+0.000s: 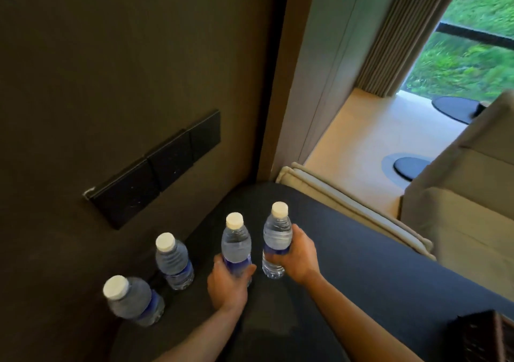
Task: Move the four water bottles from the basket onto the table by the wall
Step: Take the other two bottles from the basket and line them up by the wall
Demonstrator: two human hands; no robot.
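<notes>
Head-camera view shows us four water bottles standing upright in a curved row on the dark table (347, 250) that sits against the brown wall (111, 55). Our left hand (228, 281) is wrapped around the lower part of the third bottle (236, 243), fingers closed over its blue label, with the base at or just above the tabletop; we cannot tell whether it is touching. Our right hand (297, 256) is clasped around the middle of the fourth bottle (276, 236), the one farthest to the right, and its base also sits close to the table surface. Both of these bottles are upright, just beside each other, white caps up. To their left stand the other two, free of any hand: the second bottle (173, 261) near the wall, and the first bottle (130, 300) nearest to us at the left end of the row, blurred in the frame. A black switch panel (155, 167) is mounted on the wall above the row. At the lower right corner we see the edge of a dark woven basket (484, 336) resting on the same table, well apart from the bottles. Beyond the table edge lie a beige cushion (347, 203), a light floor and a window with a curtain (403, 33).
</notes>
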